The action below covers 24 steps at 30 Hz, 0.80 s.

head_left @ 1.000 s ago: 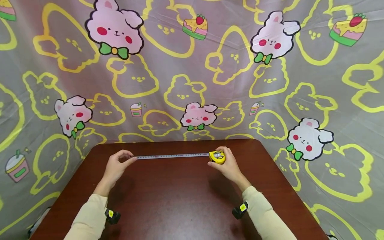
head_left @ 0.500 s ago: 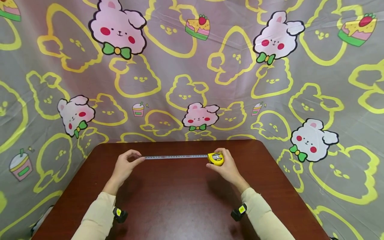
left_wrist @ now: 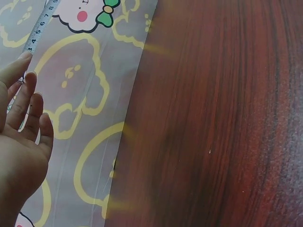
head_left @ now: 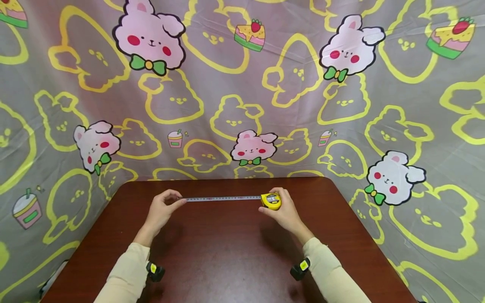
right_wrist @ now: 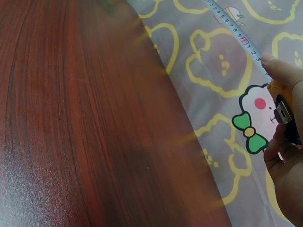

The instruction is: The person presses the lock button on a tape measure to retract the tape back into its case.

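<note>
A yellow tape measure (head_left: pixel 270 201) is held in the right hand (head_left: pixel 285 211), thumb on the near side and fingers behind the case. Its white blade (head_left: pixel 223 198) stretches in a straight line to the left hand (head_left: pixel 162 210), which pinches the end between thumb and forefinger. In the left wrist view the blade (left_wrist: pixel 40 30) shows low numbers by the thumb, and the other fingers are loosely bent. The right wrist view has the blade (right_wrist: pixel 239 35) running out of the case past a red 20 mark, with the thumb at the mouth. The hands hold it above the table.
A dark red-brown wooden table (head_left: pixel 227 248) with rounded back corners lies below the hands. Behind and on both sides hangs a grey curtain (head_left: pixel 212 160) printed with rabbits, drinks and cakes. Black wrist cameras (head_left: pixel 155 271) sit at the cuffs.
The left hand has moved right toward the case, and the exposed length of blade has become shorter. The right hand has stayed nearly in place, its grip on the tape measure unchanged.
</note>
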{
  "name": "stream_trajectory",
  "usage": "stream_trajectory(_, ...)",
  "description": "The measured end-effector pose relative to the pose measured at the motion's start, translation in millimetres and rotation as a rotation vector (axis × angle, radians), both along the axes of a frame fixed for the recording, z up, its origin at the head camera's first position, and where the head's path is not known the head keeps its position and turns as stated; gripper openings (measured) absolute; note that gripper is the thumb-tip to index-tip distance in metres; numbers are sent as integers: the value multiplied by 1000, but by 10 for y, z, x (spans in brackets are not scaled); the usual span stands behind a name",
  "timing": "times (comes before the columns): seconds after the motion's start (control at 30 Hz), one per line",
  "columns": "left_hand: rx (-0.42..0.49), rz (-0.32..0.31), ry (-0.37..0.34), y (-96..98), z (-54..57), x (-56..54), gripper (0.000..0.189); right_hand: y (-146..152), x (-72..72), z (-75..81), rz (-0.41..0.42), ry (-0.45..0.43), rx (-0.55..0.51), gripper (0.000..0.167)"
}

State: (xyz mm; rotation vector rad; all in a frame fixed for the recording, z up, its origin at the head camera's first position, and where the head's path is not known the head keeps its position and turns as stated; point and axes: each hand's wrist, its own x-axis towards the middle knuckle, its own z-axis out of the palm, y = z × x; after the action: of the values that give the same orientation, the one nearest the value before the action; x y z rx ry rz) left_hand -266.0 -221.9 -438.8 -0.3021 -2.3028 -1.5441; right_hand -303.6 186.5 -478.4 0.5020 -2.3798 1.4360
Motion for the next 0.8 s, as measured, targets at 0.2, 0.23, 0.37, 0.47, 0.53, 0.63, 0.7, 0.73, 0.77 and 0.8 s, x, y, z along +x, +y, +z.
stream_trajectory(0.2,29,-27,8,19,-13,-8,23,-39,12,-6,12,-18,-3,64)
stream_trajectory(0.23,33,-33,11,23,-13,-9,24,-45,15,-5,11,-18,-3,64)
stream_trajectory(0.37,46,-38,15,36,-18,-9,23,-69,25,-1,5,-11,-3,63)
stream_trajectory(0.47,48,-40,16,48,-24,-6,22,-91,29,7,12,-5,-4,63)
stream_trajectory(0.53,43,-46,17,58,-29,-6,22,-108,36,14,17,-4,-3,62)
stream_trajectory(0.63,41,-57,21,77,-40,-13,22,-128,44,21,20,-12,-3,61)
stream_trajectory(0.7,42,-58,28,90,-45,-21,23,-141,47,24,17,-19,3,61)
stream_trajectory(0.73,46,-60,32,96,-46,-25,23,-146,48,25,17,-23,5,61)
stream_trajectory(0.77,50,-61,35,102,-47,-29,23,-152,47,26,19,-26,5,61)
stream_trajectory(0.8,53,-62,40,108,-47,-33,23,-157,47,28,18,-27,7,62)
